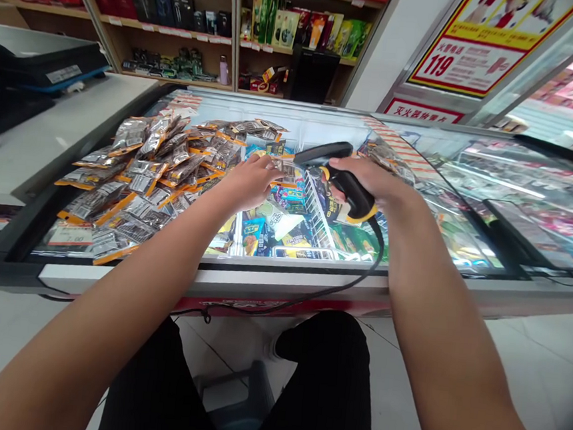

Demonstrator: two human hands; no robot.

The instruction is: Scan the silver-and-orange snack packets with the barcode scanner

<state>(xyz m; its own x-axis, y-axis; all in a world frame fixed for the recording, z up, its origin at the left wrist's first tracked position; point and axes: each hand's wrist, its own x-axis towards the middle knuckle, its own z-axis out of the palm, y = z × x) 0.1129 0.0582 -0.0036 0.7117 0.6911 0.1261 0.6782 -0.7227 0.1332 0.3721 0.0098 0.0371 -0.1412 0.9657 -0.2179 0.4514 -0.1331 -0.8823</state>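
In my right hand (372, 179) is a black and yellow barcode scanner (323, 153), gripped round its handle. Its head points left, toward my left hand (253, 182). The fingers of that hand pinch a small snack packet (288, 173) with a pale printed label, just below the scanner's head. Left of my left hand lies a heap of similar snack packets (143, 165), brown and clear with orange edges, spread over the glass top. Another group of these packets (389, 158) sits behind my right hand, partly hidden by it.
Beneath my hands, the chest freezer (362, 272) holds colourful packs and a white wire basket (317, 211). The scanner's black cable (330, 289) loops down its front. A counter with a black device (62, 75) stands at left, stocked shelves (167, 27) behind. A grey stool (234, 404) is below me.
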